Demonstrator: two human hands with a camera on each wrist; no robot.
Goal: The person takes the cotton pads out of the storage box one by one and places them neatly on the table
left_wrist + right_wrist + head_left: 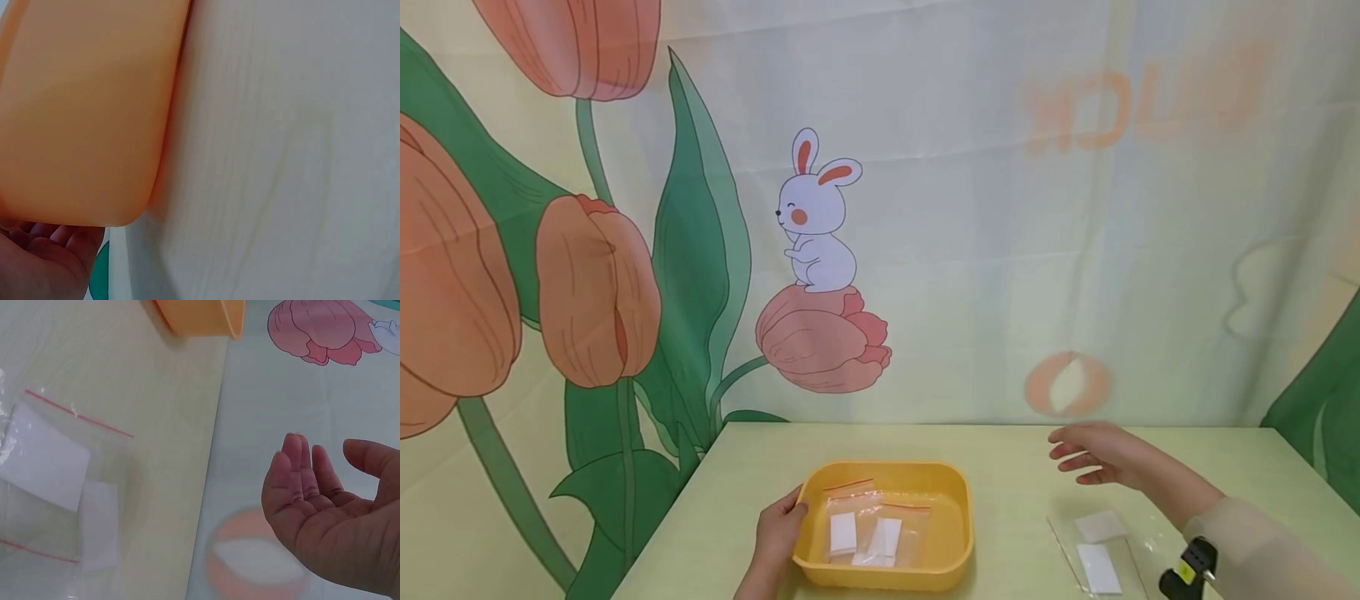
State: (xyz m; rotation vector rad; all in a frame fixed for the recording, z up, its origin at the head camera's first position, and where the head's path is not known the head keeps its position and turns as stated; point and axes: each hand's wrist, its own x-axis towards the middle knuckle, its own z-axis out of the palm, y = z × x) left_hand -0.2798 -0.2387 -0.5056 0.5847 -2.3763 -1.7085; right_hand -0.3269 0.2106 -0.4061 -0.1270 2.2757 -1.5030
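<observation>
A yellow plastic basin (958, 521) stands on the table, with small red-topped zip bags (912, 543) lying inside; white cards or papers show through them. My left hand (777, 533) grips the basin's left side, thumb at the rim; the left wrist view shows the fingers (78, 247) at the basin's outer wall (87, 119). To the right, my right hand (1101, 454) hovers over the table with loosely bent fingers and nothing in it. Nearer the front lie more clear zip bags (1101, 569) with white pieces inside, overlapping in the right wrist view.
The pale wood-look table (1015, 475) has its back edge against a hanging cloth (970, 250) printed with tulips and a rabbit. A black strap-like device (1187, 571) sits at the right sleeve, partly over the bags in the head view.
</observation>
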